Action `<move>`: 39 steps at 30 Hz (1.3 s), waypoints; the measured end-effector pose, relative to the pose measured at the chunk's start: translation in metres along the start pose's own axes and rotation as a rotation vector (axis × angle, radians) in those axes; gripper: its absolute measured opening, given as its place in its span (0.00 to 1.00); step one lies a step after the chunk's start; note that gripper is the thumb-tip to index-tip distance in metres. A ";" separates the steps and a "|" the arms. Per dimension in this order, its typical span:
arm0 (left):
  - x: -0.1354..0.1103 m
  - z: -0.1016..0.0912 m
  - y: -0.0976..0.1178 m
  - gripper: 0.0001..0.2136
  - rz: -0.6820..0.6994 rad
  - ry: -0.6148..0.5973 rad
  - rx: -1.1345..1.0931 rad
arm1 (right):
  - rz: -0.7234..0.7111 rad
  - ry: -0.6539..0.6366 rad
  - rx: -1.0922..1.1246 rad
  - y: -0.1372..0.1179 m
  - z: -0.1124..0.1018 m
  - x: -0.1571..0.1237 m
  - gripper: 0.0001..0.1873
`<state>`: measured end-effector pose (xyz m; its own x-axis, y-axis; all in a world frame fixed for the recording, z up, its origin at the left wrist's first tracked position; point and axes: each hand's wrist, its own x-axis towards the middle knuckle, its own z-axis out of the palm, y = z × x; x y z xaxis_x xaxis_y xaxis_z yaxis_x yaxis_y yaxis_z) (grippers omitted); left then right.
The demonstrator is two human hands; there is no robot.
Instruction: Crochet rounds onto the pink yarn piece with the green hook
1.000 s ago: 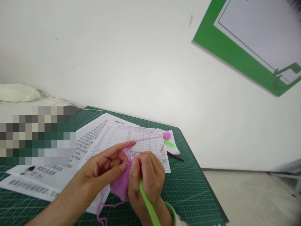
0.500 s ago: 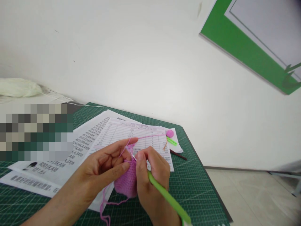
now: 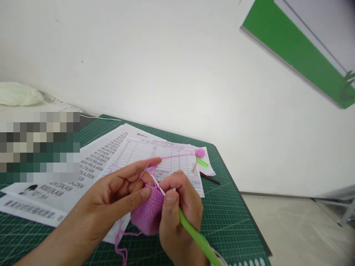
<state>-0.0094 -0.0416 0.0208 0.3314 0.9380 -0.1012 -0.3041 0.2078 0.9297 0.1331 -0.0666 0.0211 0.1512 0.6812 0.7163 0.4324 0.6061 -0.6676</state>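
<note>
My left hand (image 3: pixel 119 194) pinches a small pink crocheted piece (image 3: pixel 148 214) between thumb and fingers, with the pink yarn strand (image 3: pixel 177 156) running over its outstretched forefinger. My right hand (image 3: pixel 180 210) is closed on a crochet hook with a green handle (image 3: pixel 194 232); the hook's metal tip (image 3: pixel 156 184) lies at the top edge of the pink piece. Both hands hover low over printed sheets on a green cutting mat (image 3: pixel 230 225).
Printed paper sheets (image 3: pixel 138 153) cover the mat. A pink round bit (image 3: pixel 200 153), a short green tool (image 3: pixel 203 163) and a dark thin stick (image 3: pixel 210 179) lie at the sheets' far right. A white yarn bundle (image 3: pixel 16 95) sits far left. The table's right edge drops to a tiled floor (image 3: pixel 299 229).
My right hand has drawn back from the pink piece, so the hook's metal shaft now shows. The green handle has swung from upright to slanting right. The view has tilted a little.
</note>
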 end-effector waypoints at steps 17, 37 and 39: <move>-0.002 -0.003 0.007 0.22 -0.066 -0.236 -0.113 | 0.064 -0.306 0.058 -0.004 -0.024 0.018 0.11; 0.000 -0.006 0.005 0.23 -0.070 -0.241 -0.006 | 0.016 -0.191 0.018 -0.009 -0.021 0.016 0.17; 0.000 -0.007 0.004 0.23 -0.064 -0.250 0.008 | 0.019 -0.185 0.009 -0.010 -0.021 0.015 0.17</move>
<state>-0.0170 -0.0385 0.0217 0.5601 0.8255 -0.0700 -0.2688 0.2610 0.9271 0.1500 -0.0713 0.0423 -0.0075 0.7560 0.6546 0.4231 0.5955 -0.6829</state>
